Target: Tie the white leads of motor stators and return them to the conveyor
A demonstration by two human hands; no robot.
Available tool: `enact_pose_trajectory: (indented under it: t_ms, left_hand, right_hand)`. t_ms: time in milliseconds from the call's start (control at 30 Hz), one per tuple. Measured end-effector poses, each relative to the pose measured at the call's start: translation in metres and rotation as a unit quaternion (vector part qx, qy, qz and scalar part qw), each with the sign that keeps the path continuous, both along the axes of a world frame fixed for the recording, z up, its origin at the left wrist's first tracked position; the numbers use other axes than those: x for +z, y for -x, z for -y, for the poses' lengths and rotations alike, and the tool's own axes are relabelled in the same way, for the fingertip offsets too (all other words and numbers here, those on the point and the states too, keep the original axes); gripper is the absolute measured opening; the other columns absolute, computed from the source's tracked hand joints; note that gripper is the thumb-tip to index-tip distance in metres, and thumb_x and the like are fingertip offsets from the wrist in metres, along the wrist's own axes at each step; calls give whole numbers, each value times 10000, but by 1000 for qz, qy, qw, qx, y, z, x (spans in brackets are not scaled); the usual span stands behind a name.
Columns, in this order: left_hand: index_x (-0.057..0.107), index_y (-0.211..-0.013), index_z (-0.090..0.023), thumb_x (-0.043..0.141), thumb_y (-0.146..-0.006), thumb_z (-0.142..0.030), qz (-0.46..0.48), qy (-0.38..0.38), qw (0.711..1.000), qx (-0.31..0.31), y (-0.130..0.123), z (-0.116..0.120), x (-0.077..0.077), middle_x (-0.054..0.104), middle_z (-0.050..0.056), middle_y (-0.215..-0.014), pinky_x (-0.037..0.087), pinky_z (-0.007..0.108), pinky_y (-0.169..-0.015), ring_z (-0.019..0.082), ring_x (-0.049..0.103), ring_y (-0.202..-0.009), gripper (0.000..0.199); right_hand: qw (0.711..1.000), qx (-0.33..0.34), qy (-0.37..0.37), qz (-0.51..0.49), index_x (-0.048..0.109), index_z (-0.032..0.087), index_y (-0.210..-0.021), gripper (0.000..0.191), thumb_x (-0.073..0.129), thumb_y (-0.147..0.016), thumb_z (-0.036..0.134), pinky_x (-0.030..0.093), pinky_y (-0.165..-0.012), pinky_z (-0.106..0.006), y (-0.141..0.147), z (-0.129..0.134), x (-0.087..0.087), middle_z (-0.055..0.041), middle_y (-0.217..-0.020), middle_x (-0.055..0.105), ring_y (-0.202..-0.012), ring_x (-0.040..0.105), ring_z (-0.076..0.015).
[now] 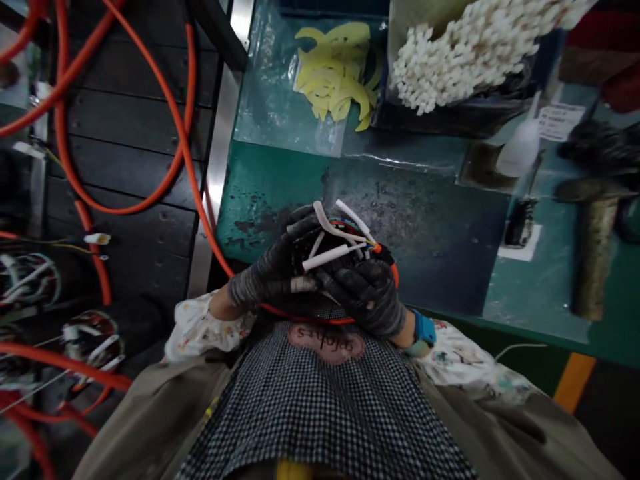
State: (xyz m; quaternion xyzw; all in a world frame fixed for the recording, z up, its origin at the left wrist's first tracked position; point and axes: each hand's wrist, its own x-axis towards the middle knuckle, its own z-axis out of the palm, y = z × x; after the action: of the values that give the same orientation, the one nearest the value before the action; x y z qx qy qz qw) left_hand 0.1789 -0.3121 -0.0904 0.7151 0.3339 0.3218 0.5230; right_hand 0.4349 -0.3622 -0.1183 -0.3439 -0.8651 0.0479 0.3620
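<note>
In dark grey knit gloves, my left hand (273, 260) and my right hand (363, 293) both close around a wire harness (340, 243) held over my lap at the table's near edge. Several white sleeved wire ends stick out from between my fingers, with thin coloured wires at their centre. An orange cable (200, 180) leaves the bundle, passes under my wrists and runs off to the left in long loops. My fingers hide the core of the bundle. A blue band (424, 330) circles my right wrist.
The worn green workbench (425, 220) holds yellow cut pieces in a plastic bag (333, 73), a bin of white tubes (465, 53), a white squeeze bottle (520, 150) and a cylindrical tool (595, 247). Left of its metal edge, finished harnesses and orange cables lie on a dark slatted rack (135, 147).
</note>
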Motion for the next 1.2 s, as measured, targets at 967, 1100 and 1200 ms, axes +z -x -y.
enact_pose_trajectory:
  t_ms: [967, 1100, 1200]
  left_hand:
    - [326, -1852, -341, 695, -1137, -288, -108, -125, 986, 0, -43, 2, 35, 384, 157, -1870, 437, 624, -1436, 410, 324, -1792, 807]
    - [325, -1852, -366, 723, -1113, -294, -97, -132, 987, -2, -37, -2, 31, 382, 150, -1883, 419, 651, -1442, 427, 359, -1776, 843]
    - [336, -1841, -356, 679, -1127, -277, -83, -135, 987, 13, -39, 2, 26, 381, 155, -1868, 425, 663, -1432, 414, 349, -1782, 796]
  right_hand:
    - [954, -73, 276, -88, 397, 290, -1813, 754, 682, -1146, 494, 557, -1318, -679, -35, -28, 16, -167, -1739, 604, -1598, 611, -393]
    - [955, -53, 274, -104, 470, 269, -1771, 740, 707, -1129, 550, 567, -1315, -612, -41, -30, 11, -180, -1722, 617, -1606, 604, -379]
    - [954, -81, 273, -89, 483, 270, -1759, 721, 719, -1125, 517, 553, -1321, -633, -38, -23, 11, -181, -1711, 629, -1626, 579, -384]
